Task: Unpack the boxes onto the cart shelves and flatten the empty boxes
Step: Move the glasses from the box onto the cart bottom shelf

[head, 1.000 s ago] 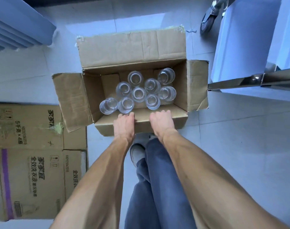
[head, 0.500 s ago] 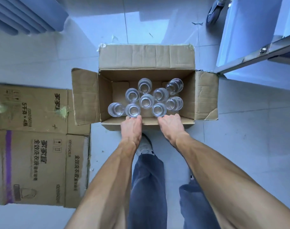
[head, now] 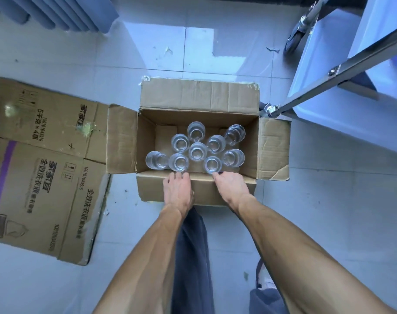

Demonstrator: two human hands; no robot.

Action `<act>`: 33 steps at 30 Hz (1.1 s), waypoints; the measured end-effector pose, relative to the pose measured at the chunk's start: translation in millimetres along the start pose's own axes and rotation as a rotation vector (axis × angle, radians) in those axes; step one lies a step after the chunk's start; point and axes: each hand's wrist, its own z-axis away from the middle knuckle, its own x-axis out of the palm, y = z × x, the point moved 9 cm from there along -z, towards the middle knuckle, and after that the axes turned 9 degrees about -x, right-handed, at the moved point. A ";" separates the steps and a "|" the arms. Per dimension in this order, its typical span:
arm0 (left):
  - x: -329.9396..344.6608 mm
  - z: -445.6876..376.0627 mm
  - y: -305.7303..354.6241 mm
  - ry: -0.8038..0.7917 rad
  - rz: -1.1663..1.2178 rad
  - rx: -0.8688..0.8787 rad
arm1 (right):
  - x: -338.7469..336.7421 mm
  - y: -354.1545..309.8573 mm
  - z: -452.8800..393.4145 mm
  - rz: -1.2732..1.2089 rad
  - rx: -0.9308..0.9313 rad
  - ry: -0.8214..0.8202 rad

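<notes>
Head view shows the left hand (head: 178, 189) and right hand (head: 231, 186) resting apart on the near flap of the open box (head: 199, 94) full of glasses (head: 197, 151) beside the cart (head: 342, 71), so next they likely lift glasses out.

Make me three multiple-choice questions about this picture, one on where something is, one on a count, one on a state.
1. Where does the flattened printed cardboard box lie?
A. left of the open brown cardboard box
B. inside it
C. on the cart

2. How many clear drinking glasses stand in the open box?
A. four
B. nine
C. fifteen

3. How are the open box's flaps?
A. taped shut
C. cut off
B. folded outward

Answers: 1 A, it lies flat on the floor at the left. 2 B, nine rims show. 3 B, the left hand and right hand rest on the near flap.
</notes>
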 end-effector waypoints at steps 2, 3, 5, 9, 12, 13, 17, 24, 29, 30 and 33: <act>-6.9 9.7 -0.7 0.049 0.031 -0.037 | 3.3 5.7 11.2 -0.051 0.016 -0.018; -11.2 13.6 -2.0 0.068 0.054 -0.073 | 3.7 9.8 18.2 -0.070 0.022 -0.027; -19.0 20.5 1.3 0.082 0.117 -0.133 | 1.5 23.3 35.6 -0.111 0.035 -0.021; -19.7 26.6 20.4 0.055 0.214 -0.174 | -9.4 54.4 47.1 -0.100 0.054 0.019; -13.5 6.0 29.0 0.071 0.297 -0.220 | -21.8 74.8 25.0 -0.145 0.115 0.108; -13.7 -3.0 30.3 0.095 0.312 -0.233 | -26.8 77.8 15.2 -0.161 0.121 0.142; -16.2 -31.3 37.8 0.167 0.280 -0.246 | -33.6 84.4 -13.3 -0.145 0.127 0.194; -51.4 -109.9 43.9 0.151 0.243 -0.267 | -49.5 116.8 -62.5 0.016 0.149 0.180; -29.3 -154.3 57.4 0.055 0.240 -0.331 | -39.1 118.3 -88.5 0.003 0.110 0.239; -29.9 -158.6 61.1 0.118 0.238 -0.348 | -37.5 117.2 -92.1 -0.027 0.100 0.258; -30.2 -159.1 72.3 0.318 0.275 -0.391 | -32.4 123.9 -95.8 -0.104 0.130 0.331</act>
